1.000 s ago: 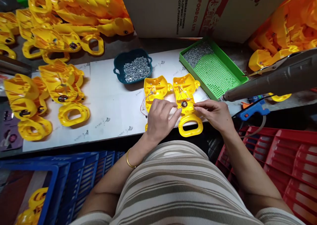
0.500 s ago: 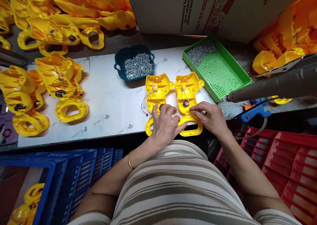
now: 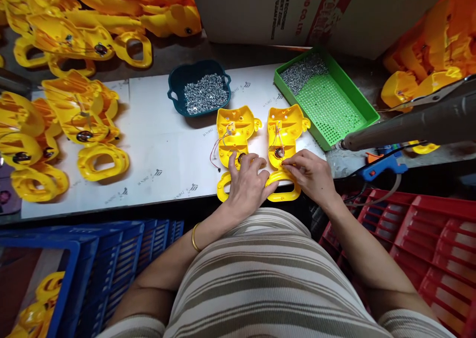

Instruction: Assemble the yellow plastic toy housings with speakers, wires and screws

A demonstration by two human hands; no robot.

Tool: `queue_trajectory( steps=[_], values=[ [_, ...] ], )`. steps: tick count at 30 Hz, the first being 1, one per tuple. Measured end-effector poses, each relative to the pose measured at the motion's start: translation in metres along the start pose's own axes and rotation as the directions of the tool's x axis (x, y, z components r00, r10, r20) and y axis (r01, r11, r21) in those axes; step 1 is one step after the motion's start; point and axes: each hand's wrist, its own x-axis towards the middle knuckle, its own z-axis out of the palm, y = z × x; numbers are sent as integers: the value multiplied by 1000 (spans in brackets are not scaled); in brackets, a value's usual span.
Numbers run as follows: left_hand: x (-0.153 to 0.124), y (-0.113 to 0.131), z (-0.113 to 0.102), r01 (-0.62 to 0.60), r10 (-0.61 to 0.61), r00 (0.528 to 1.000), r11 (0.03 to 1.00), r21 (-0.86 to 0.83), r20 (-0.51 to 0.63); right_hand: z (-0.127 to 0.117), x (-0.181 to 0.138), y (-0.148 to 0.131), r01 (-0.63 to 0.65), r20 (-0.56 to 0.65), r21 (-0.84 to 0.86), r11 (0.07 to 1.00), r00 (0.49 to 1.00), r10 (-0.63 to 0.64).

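1. Two bare hands work at the lower center of the frame; the left hand [image 3: 248, 184] lies with fingers spread over the lower part of the left yellow shell [image 3: 236, 122], its thumb across the loop handle [image 3: 284, 195] of its neighbor.
2. Right of center, the right hand [image 3: 312, 176] brings thumb and forefinger together at the lower end of the right yellow shell [image 3: 284, 125]; anything between the tips is too small to tell.
3. Inside that open shell, thin wires [image 3: 281, 140] run above a round dark part [image 3: 278, 152]. Good handling here likely means a light, exact pinch, a steadied shell and wires clear of the edges.
4. Farther off, a dark teal basin [image 3: 174, 84] of small metal pieces sits at upper center, a green tray [image 3: 336, 107] at upper right.
5. A printed carton [image 3: 245, 15] backs the scene along the top.
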Motion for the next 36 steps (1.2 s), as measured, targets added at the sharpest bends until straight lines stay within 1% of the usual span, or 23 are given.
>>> queue_trajectory(
  steps=[4,6,9,11,13,18,21,23,24,26,27,28,29,30,32,34,36],
  values=[
    [2,1,-2,-19,19,1000,1000,-4,8,8,-4,0,45,-48,-189,981,997,-55],
    [2,1,-2,-9,9,1000,1000,-13,0,12,-9,4,103,-66,-225,969,991,-120],
    [2,1,0,-2,1,999,1000,-31,-37,17,-20,11,210,-99,-250,945,966,-240],
    [1,0,2,-13,10,998,999,-45,-66,20,-27,15,245,-123,-288,926,949,-289],
    [1,-2,4,-25,20,997,998,-58,-79,24,-34,16,250,-127,-339,907,943,-307],
    [3,-3,10,-41,35,995,997,-62,-96,31,-36,13,242,-73,-451,859,949,-306],
    [5,-1,11,-27,22,994,998,-51,-107,28,-32,15,241,-54,-429,871,955,-291],
    [4,-3,8,-38,30,991,998,-56,-133,24,-30,19,241,-62,-363,900,958,-281],
    [1,-5,5,-54,43,985,997,-63,-169,21,-29,21,232,-88,-316,920,958,-272],
    [-8,-16,-3,-78,55,956,994,-70,-287,15,-27,21,206,-190,-221,953,950,-249],
    [-14,-23,-7,-65,39,935,996,-62,-353,12,-25,19,203,-250,-184,962,937,-246],
    [-22,-32,-10,-27,5,913,999,-47,-407,9,-23,14,217,-299,-156,964,919,-255],
    [-30,-41,-13,32,-42,898,999,-31,-439,7,-20,8,244,-320,-131,961,907,-274],
    [-38,-49,-15,99,-96,892,995,-16,-442,7,-16,0,279,-312,-103,955,902,-297],
    [-53,-61,-14,204,-187,900,979,2,-393,10,-6,-18,345,-231,-33,938,911,-342],
    [-64,-65,-10,249,-235,916,969,1,-325,17,6,-36,365,-138,-3,931,922,-362],
    [-71,-63,-5,267,-259,921,964,-14,-291,26,17,-48,347,-42,-72,935,936,-350]
  ],
)
